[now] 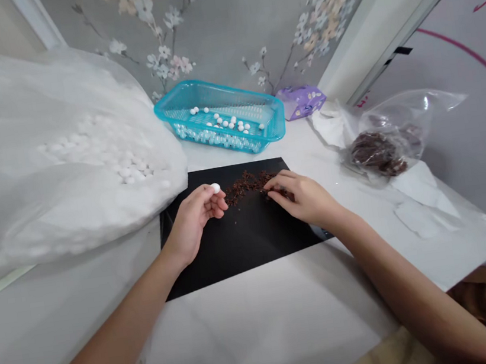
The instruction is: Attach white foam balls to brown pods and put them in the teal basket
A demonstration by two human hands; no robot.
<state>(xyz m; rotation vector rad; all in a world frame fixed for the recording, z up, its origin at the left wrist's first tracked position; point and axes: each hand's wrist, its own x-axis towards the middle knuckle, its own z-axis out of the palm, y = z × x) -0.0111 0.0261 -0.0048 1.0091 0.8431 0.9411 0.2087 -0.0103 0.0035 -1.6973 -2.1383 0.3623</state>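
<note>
Between thumb and forefinger, my left hand (198, 215) pinches a small white ball (216, 188) above the left part of a black mat (234, 249). Small reddish-brown bits (243, 186) lie in a loose heap along the far half of the mat. At the heap's right end is my right hand (294, 196), its fingers bent and drawn together over the bits. Whatever sits between those fingertips is too small to make out.
Behind the mat stands a blue plastic basket (274, 127) with several white balls in it. A big translucent bag (79, 96) of white balls fills the left side. Rightward lie a purple packet (303, 101), white tissue (329, 126) and a clear bag of brown material (377, 152).
</note>
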